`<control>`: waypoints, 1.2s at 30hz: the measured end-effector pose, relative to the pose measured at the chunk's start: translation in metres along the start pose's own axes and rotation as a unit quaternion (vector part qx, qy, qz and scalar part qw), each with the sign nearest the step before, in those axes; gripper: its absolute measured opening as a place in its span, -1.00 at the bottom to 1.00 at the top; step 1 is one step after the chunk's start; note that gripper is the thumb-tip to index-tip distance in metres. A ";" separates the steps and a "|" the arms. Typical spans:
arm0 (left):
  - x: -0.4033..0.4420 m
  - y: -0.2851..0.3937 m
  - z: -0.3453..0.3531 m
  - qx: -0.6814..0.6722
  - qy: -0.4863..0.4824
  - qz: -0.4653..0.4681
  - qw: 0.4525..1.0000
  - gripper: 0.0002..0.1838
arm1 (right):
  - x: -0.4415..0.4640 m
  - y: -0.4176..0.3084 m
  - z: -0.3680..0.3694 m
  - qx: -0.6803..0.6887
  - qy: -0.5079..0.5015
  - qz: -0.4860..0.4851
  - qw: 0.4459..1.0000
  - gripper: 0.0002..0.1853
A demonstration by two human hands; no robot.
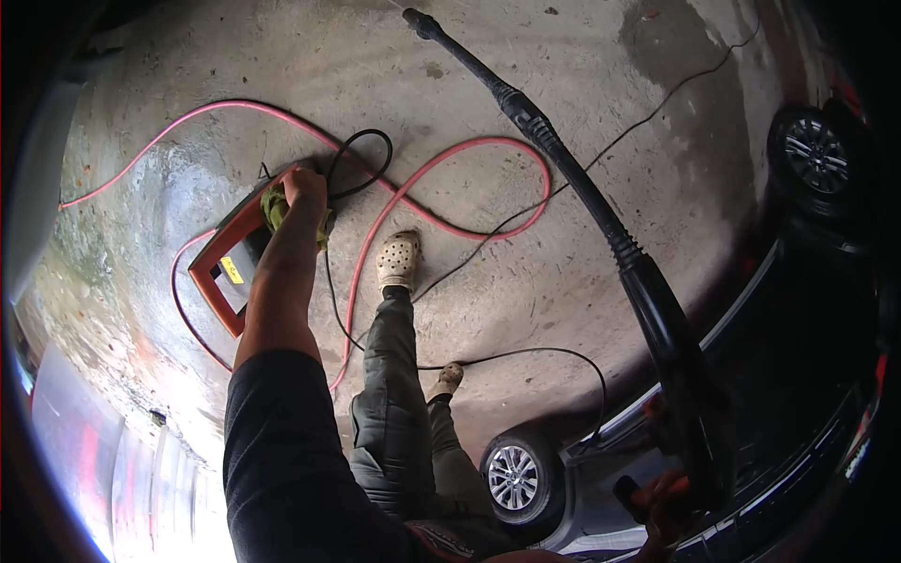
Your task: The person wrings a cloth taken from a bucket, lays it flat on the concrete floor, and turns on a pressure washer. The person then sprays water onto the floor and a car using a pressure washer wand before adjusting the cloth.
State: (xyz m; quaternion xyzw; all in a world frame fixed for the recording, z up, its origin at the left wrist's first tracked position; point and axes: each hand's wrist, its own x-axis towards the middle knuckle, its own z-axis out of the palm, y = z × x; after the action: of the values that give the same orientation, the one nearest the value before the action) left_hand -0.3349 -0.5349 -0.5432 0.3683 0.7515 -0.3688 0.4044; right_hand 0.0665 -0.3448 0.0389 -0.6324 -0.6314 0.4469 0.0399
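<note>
My left hand point(305, 186) reaches down to the upper end of an orange and black pressure washer point(215, 288) on the floor. Its fingers are curled over the machine, and their tips are hidden. A green cloth point(275, 207) lies over the machine beside my wrist. In the dark at the lower right, my right hand point(663, 495) is wrapped round the grip of a long black spray gun point(661, 305). The gun's lance points up and to the left, its nozzle end point(419, 21) near the top edge.
A pink hose point(488, 141) loops over the wet concrete floor point(526, 310). A thin black cable point(657, 111) and a black hose point(362, 188) lie there too. At the right stands a dark car with its wheel point(514, 477). My feet wear beige clogs point(398, 260).
</note>
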 end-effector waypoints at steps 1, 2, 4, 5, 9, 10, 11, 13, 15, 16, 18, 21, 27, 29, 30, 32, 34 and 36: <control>0.001 0.000 0.002 0.004 -0.001 0.002 1.000 -0.71 | -0.001 -0.002 0.002 -0.016 0.014 0.005 1.000 -0.20; 0.002 0.000 0.004 0.007 -0.001 0.004 1.000 -0.71 | -0.002 -0.001 0.001 -0.023 0.019 0.001 1.000 -0.20; 0.002 -0.002 0.005 0.015 0.006 0.011 1.000 -0.70 | -0.005 0.003 -0.002 -0.035 0.027 -0.007 0.999 -0.20; -0.001 -0.003 0.006 0.020 0.014 0.017 1.000 -0.70 | -0.004 0.004 -0.003 -0.014 0.019 -0.013 1.000 -0.21; -0.006 -0.003 -0.001 0.021 0.010 -0.001 1.000 -0.70 | -0.008 0.014 -0.028 0.035 -0.025 0.026 0.999 -0.27; -0.006 -0.003 0.002 0.022 0.018 0.002 1.000 -0.70 | -0.008 0.015 -0.032 0.039 -0.038 0.052 0.997 -0.29; -0.005 -0.002 0.007 0.024 0.027 0.006 0.999 -0.70 | -0.011 0.016 -0.036 0.050 -0.034 0.054 0.997 -0.30; -0.012 0.000 0.003 0.014 0.042 0.005 0.999 -0.71 | -0.017 0.016 -0.044 0.073 -0.024 0.055 0.995 -0.31; -0.031 0.001 -0.009 -0.009 0.054 -0.008 0.998 -0.72 | -0.034 0.016 -0.062 0.193 0.068 0.194 0.959 -0.40; -0.042 0.001 -0.016 -0.023 0.057 0.010 0.998 -0.73 | -0.043 0.019 -0.071 0.225 0.091 0.223 0.944 -0.42; -0.067 0.001 -0.029 -0.051 0.069 0.048 0.995 -0.74 | -0.060 0.032 -0.089 0.264 0.119 0.239 0.927 -0.45; -0.120 0.005 -0.049 -0.058 0.084 0.085 0.991 -0.78 | -0.079 0.049 -0.116 0.319 0.121 0.214 0.915 -0.51; -0.203 0.014 -0.009 -0.094 0.102 0.096 0.986 -0.72 | -0.100 0.011 -0.133 -0.099 0.070 0.023 0.992 -0.73; -0.232 0.015 0.005 -0.102 0.132 0.087 0.982 -0.71 | -0.107 -0.007 -0.145 0.005 0.074 0.098 0.992 -0.77; -0.247 0.012 0.007 -0.167 0.122 0.076 0.975 -0.60 | -0.112 -0.004 -0.156 -0.007 0.085 0.090 0.992 -0.77; -0.286 0.002 -0.008 -0.282 0.070 0.066 0.955 -0.42 | -0.121 -0.010 -0.171 -0.039 0.104 0.115 0.987 -0.76; -0.328 -0.008 -0.032 -0.342 0.017 0.045 0.938 -0.29 | -0.120 -0.023 -0.183 -0.117 0.111 0.125 0.979 -0.73; -0.376 -0.009 -0.057 -0.360 -0.001 0.002 0.933 -0.17 | -0.115 -0.024 -0.196 -0.272 0.114 0.024 0.955 -0.70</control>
State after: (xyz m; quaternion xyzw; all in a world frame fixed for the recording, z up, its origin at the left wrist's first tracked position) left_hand -0.2107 -0.5861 -0.1879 0.1993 0.8328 -0.0734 0.5112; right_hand 0.1917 -0.3355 0.2300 -0.6810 -0.7050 0.1844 -0.0725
